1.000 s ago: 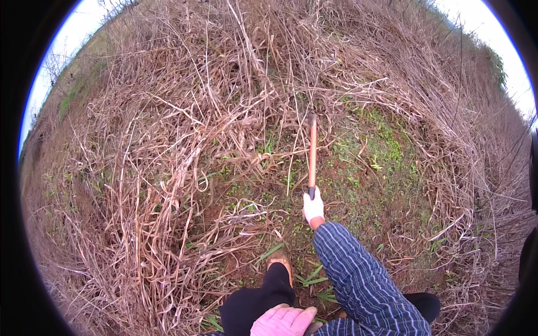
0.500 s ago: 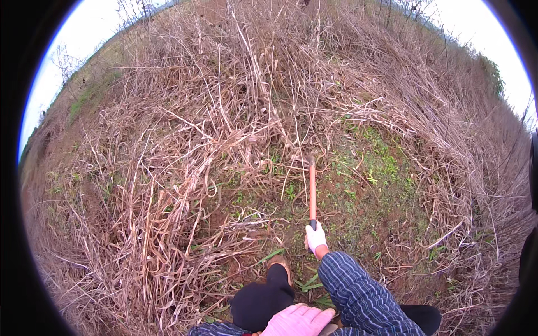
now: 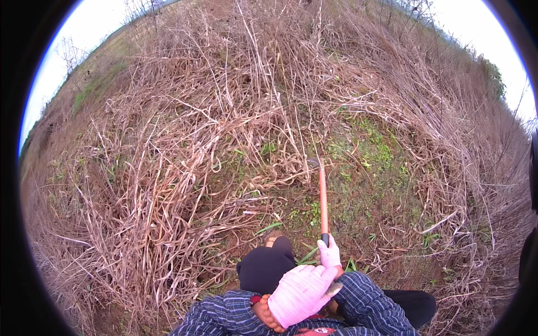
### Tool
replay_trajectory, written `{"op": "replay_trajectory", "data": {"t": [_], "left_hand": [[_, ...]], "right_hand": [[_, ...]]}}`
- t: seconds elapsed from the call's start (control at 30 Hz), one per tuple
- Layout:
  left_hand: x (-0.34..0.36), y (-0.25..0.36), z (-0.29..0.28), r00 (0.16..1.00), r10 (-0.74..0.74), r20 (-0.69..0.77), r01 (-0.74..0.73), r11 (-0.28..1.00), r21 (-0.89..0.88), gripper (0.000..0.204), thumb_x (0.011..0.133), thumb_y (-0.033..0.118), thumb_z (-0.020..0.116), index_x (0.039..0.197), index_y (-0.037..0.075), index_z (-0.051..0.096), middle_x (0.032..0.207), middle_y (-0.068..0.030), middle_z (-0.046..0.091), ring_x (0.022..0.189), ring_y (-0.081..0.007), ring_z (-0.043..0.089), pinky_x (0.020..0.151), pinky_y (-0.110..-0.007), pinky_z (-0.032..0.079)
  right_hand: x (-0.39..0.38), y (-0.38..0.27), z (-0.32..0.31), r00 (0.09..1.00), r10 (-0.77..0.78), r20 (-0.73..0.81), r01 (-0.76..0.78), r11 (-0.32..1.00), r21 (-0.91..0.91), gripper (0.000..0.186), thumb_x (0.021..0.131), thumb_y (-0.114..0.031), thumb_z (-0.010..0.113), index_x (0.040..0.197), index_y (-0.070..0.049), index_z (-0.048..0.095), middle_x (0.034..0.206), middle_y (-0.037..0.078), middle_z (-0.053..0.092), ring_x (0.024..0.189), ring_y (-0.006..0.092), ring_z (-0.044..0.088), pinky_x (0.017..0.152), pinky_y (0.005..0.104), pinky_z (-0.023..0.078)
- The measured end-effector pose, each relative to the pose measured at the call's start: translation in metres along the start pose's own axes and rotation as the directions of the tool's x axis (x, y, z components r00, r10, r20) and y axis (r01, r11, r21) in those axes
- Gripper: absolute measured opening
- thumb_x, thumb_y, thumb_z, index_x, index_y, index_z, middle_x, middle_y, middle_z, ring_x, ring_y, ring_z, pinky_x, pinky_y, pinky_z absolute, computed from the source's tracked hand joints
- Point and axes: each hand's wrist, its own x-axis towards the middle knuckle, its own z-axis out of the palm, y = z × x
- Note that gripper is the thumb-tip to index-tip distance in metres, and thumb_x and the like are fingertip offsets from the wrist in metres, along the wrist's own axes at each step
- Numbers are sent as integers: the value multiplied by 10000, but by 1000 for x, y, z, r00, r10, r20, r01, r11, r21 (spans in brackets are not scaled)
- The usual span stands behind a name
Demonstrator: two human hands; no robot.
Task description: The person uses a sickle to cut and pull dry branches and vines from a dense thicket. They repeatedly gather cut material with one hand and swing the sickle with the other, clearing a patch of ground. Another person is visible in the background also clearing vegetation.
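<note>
Facing a slope of dry grass (image 3: 151, 207), tangled thickly at left, thinning to brown soil (image 3: 392, 235) and green weeds (image 3: 384, 154) at right, with pale sky (image 3: 92, 25) beyond both edges. Planting a shoe (image 3: 273, 239) below the middle, ahead of a dark knee (image 3: 266, 269). Holding the left hand (image 3: 300, 295) palm down in a pink glove, with fingers straight and side by side, close by the right wrist; whether touching, unable to tell. Curling the gloved right hand (image 3: 329, 252) around the dark end of the tool (image 3: 323, 201), pointing its orange shaft ahead of both hands into the stalks. Compared with half a second ago, bringing the left hand farther into view and drawing the right slightly nearer the body.
</note>
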Motion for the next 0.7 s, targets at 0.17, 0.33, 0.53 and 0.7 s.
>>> {"op": "replay_trajectory", "data": {"t": [0.17,0.33,0.53,0.7], "left_hand": [[-1,-13,-24,992,-118,39,119,993,-10,232,836,253,692,960,78,605,775,-98,589,737,-280,597,687,-384,483],[3,-39,-31,972,-209,108,200,976,85,241,811,250,677,1004,115,624,769,-49,588,734,-222,601,695,-339,491],[12,-60,-34,960,-258,107,243,961,135,313,819,272,600,1079,102,631,793,-52,586,757,-220,602,764,-346,501],[19,-56,-37,982,-173,75,165,982,97,319,827,276,614,1083,87,629,797,-60,580,760,-232,596,751,-344,498]], "right_hand": [[133,-68,29,990,-113,-87,114,993,10,427,957,-158,575,1357,-140,427,630,2,476,426,130,460,369,307,384],[311,-114,96,949,-297,-101,261,926,-272,349,892,-240,629,1174,-52,547,812,86,609,624,173,580,558,347,466],[352,-71,189,955,-218,202,255,949,-183,369,930,-239,592,1252,-84,502,685,65,574,496,203,573,453,346,460],[283,-42,170,977,-55,205,68,996,-58,350,957,-232,566,1281,-122,489,651,46,541,455,169,546,404,328,446]]}}
